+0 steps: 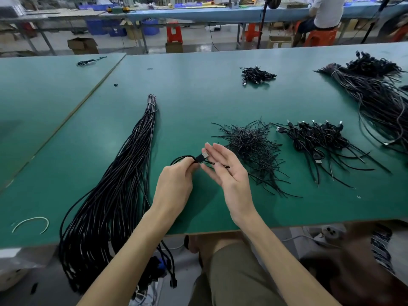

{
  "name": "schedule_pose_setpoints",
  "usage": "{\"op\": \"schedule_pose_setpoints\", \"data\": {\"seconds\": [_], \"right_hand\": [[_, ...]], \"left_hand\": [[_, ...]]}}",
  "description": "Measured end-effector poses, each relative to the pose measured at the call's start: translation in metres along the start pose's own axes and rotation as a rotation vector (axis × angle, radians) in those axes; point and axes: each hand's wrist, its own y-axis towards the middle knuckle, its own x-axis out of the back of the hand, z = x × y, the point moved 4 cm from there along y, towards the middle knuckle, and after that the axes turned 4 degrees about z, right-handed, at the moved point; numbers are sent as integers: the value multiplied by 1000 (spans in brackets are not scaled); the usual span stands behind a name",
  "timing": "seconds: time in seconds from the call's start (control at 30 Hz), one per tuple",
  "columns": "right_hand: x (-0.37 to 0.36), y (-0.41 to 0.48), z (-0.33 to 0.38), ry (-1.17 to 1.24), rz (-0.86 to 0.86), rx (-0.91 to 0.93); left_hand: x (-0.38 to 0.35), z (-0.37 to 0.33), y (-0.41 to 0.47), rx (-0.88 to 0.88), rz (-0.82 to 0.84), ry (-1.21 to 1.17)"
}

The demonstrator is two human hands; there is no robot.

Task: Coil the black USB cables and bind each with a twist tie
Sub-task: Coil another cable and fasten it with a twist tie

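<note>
Factory floor, cable assembly line. Long green-matted bench (pixel 198 89); blue-topped bench row (pixel 198 15) behind. Bulk bundle of black cables (pixel 123 173), heap of twist ties (pixel 249 142), pile of coiled cables (pixel 318 135). Red plastic stool (pixel 174 33), blue bins (pixel 95 26), cardboard box (pixel 82 45) on floor. Another worker (pixel 326 12) seated at far bench.

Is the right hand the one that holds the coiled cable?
No, the left hand grips the coiled cable, while the right hand is beside it with its fingers straight.
</note>
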Motion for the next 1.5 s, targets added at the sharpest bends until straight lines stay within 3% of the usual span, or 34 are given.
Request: {"op": "schedule_pose_setpoints", "data": {"seconds": [0.23,0.47,0.63,0.8,1.13,1.3,1.4,1.5], "right_hand": [[6,0,-9,-405,-109,-84],[2,-2,-4,-260,27,-87],[-6,-3,-6,-237,148,-91],[-14,-2,-11,-409,251,-126],[-16,-6,-11,-475,296,-161],[-11,-4,-12,-473,214,-164],[-3,-2,-12,-442,98,-167],[-1,-2,-14,-561,50,-163]], "left_hand": [[11,-5,-2,-50,-118,13],[1,7,3,14,97,-146],[5,6,5,50,141,-506],[9,17,5,305,237,-1276],[15,16,9,407,216,-1744],[15,19,6,393,241,-1598],[10,11,3,291,233,-1261],[3,4,0,189,241,-924]]}}
